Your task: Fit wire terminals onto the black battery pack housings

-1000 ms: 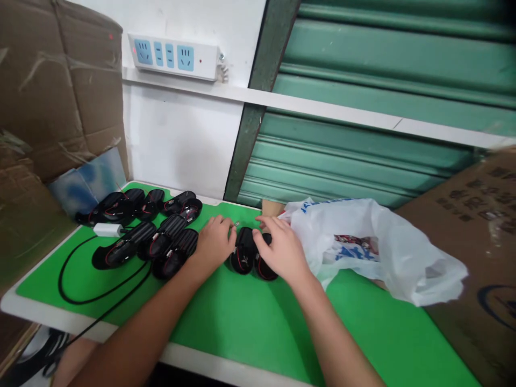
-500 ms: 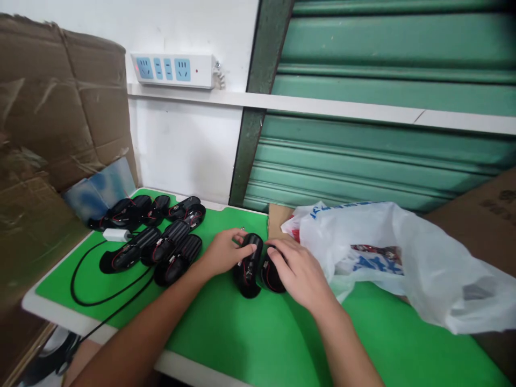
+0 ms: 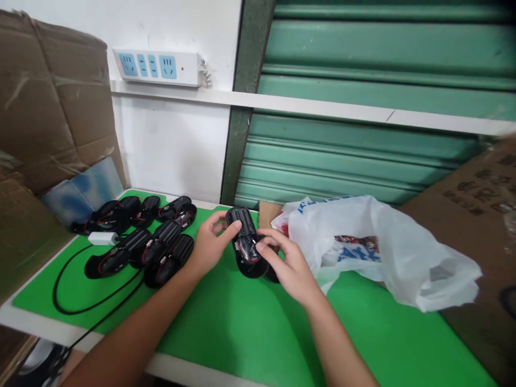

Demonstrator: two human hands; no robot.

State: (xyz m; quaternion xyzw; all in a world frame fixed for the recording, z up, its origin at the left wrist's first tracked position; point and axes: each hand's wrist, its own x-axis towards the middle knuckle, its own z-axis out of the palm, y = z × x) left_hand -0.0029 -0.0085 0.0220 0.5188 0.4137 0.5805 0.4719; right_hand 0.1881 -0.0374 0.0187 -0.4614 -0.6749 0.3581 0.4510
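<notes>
1. Black plastic, ribbed and oval: a mouse-like shell with red wiring showing inside it is lifted just above the green mat, near the middle of the table.
2. Left hand grips the far, ribbed end of the shell; its thumb lies across the top and its fingers curl round the left side, closed on it.
3. Right hand meets the shell from the right, fingertips pressed to its near, rounded end. The fingers are partly curled and touching; how firmly they grip cannot be told.
4. Long axis of the shell runs from far to near, tilted slightly rightward at the near end, so each hand has one end. The shell lies between the two hands; the left holds more of it.
5. A second black shell sits on the mat just behind and below the right fingers, mostly hidden.
6. To the left, well apart from the hands, a cluster of similar black shells lies in rows, with a black cable looping on the mat and a small white adapter beside them.
7. To the right, a crumpled white plastic bag lies just beside the right hand.
8. On the far wall, a white power strip with blue sockets; cardboard stands at the left.
</notes>
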